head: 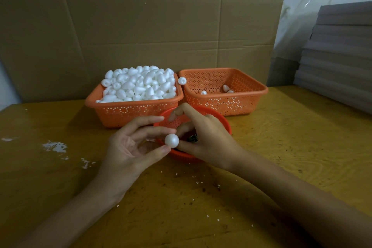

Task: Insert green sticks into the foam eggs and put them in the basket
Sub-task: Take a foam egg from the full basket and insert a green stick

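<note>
Head view: the left hand (128, 147) holds a white foam egg (171, 140) above the desk (281, 147), pinched between the thumb tip and the tips of two fingers (153, 130); the egg hangs over the near-left rim of a small round red basket (226, 126). The right hand (207, 141) covers most of that basket; its thumb lies just beside the egg, its forefinger arches up, and its other fingers curl down into the basket where they are hidden, so I cannot tell whether they hold anything; a dark clump (192, 138) shows under them, too dim to make out. Behind, two orange baskets stand side by side: the left basket (130, 113) is heaped with foam eggs (138, 84); the right basket (227, 104) has only a few eggs (226, 87) at its bottom; one stray egg (182, 80) sits at the rims between them. White crumbs (54, 146) lie on the desk at left; cardboard (141, 26) stands behind; a grey stack (342, 56) is cut off at the right edge.
</note>
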A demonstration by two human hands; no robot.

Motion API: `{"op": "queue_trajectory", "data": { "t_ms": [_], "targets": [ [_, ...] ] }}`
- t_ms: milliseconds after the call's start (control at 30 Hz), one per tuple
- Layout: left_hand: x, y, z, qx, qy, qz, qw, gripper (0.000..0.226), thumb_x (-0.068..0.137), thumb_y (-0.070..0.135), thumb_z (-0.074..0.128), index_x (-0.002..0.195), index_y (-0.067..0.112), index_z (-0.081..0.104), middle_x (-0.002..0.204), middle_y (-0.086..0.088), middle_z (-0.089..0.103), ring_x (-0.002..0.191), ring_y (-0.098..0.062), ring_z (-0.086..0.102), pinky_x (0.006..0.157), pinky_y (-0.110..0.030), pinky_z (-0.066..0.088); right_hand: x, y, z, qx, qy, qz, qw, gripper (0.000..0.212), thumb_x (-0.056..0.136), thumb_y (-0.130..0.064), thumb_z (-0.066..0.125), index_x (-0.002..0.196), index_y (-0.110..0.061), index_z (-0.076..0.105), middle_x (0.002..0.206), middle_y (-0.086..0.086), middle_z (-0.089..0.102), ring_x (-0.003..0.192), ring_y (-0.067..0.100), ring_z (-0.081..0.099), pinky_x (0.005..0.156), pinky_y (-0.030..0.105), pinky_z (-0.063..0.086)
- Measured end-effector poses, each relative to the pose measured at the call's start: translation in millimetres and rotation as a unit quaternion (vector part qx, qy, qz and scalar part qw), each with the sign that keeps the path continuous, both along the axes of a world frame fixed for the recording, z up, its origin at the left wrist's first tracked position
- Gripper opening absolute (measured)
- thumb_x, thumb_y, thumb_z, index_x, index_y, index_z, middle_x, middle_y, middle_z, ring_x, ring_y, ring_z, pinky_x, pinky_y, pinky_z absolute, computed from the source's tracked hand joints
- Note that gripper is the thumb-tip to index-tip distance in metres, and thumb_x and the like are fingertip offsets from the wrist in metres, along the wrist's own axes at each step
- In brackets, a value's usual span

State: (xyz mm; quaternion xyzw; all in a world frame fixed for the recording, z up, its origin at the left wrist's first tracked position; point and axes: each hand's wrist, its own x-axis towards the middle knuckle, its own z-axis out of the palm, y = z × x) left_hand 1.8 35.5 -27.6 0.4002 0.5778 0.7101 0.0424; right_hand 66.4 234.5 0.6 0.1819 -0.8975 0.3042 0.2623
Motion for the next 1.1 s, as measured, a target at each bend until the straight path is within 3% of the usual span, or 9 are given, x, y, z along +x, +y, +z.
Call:
{"op": "queue_trajectory", "data": {
  "t_ms": [133, 267, 433, 633, 867, 1000, 1100],
  "targets": [
    [0.7, 0.6, 0.0, -0.006, 0.014, 0.010, 1.000, 0.051, 0.077, 0.024, 0.088, 0.124, 0.027, 0.070, 0.115, -0.008, 0.079, 0.107, -0.029, 0.073, 0.093, -0.033, 0.060, 0.4, -0.6, 0.7, 0.005, 0.000, -0.002, 1.000, 0.043, 0.092, -0.019, 0.079, 0.124, -0.012, 0.053, 0.087, -0.007, 0.079, 0.083, 0.008, 0.075, 0.073, 0.042, 0.057],
    [-1.8, -0.1, -2.2, -0.005, 0.011, 0.029, 1.000, 0.050, 0.075, 0.028, 0.089, 0.121, 0.027, 0.070, 0.115, -0.008, 0.079, 0.103, -0.040, 0.067, 0.091, -0.038, 0.058, 0.2, -0.2, 0.8, -0.004, -0.009, 0.001, 1.000, 0.042, 0.091, -0.016, 0.078, 0.125, -0.011, 0.053, 0.088, -0.008, 0.080, 0.084, 0.007, 0.075, 0.075, 0.043, 0.058],
    [-1.5, -0.2, 1.0, 0.010, -0.007, 0.044, 0.999, 0.049, 0.071, 0.032, 0.092, 0.115, 0.028, 0.072, 0.110, -0.008, 0.079, 0.095, -0.025, 0.071, 0.081, -0.027, 0.060, 0.6, -0.4, 2.0, -0.030, -0.021, 0.010, 0.999, 0.043, 0.091, -0.013, 0.079, 0.124, -0.009, 0.053, 0.092, -0.007, 0.080, 0.087, 0.004, 0.075, 0.078, 0.041, 0.059],
    [-2.8, 0.1, 0.3, 0.024, -0.025, 0.046, 0.998, 0.044, 0.072, 0.020, 0.089, 0.112, 0.029, 0.074, 0.110, -0.009, 0.079, 0.097, -0.021, 0.078, 0.068, -0.025, 0.061, 0.7, -0.9, 3.3, -0.044, -0.032, 0.032, 0.998, 0.048, 0.089, -0.016, 0.083, 0.125, -0.010, 0.053, 0.094, -0.007, 0.081, 0.088, 0.004, 0.076, 0.081, 0.041, 0.060],
    [-4.3, -0.8, -1.3, 0.031, -0.036, 0.038, 0.998, 0.048, 0.069, 0.029, 0.096, 0.112, 0.025, 0.074, 0.110, -0.011, 0.078, 0.094, -0.022, 0.078, 0.068, -0.028, 0.062, 0.2, 0.5, 2.6, -0.075, -0.039, 0.043, 0.995, 0.050, 0.086, -0.017, 0.086, 0.123, -0.010, 0.053, 0.094, -0.004, 0.081, 0.089, 0.004, 0.076, 0.083, 0.040, 0.062],
    [-5.2, -0.3, -2.9, 0.028, -0.035, 0.043, 0.998, 0.040, 0.071, 0.016, 0.090, 0.107, 0.021, 0.074, 0.108, -0.013, 0.077, 0.089, -0.024, 0.077, 0.069, -0.030, 0.063, -0.2, 0.4, 1.8, -0.085, -0.037, 0.048, 0.995, 0.054, 0.082, -0.014, 0.090, 0.122, -0.011, 0.054, 0.092, -0.004, 0.081, 0.087, 0.002, 0.076, 0.083, 0.033, 0.062],
    [-4.4, 0.3, -2.7, 0.027, -0.028, 0.043, 0.998, 0.038, 0.070, 0.013, 0.089, 0.105, 0.020, 0.075, 0.107, -0.015, 0.077, 0.085, -0.025, 0.077, 0.068, -0.031, 0.063, -1.2, 1.4, 1.4, -0.093, -0.042, 0.053, 0.993, 0.053, 0.082, -0.013, 0.089, 0.121, -0.012, 0.053, 0.090, -0.004, 0.080, 0.086, 0.004, 0.077, 0.082, 0.035, 0.062]
  ]
}}
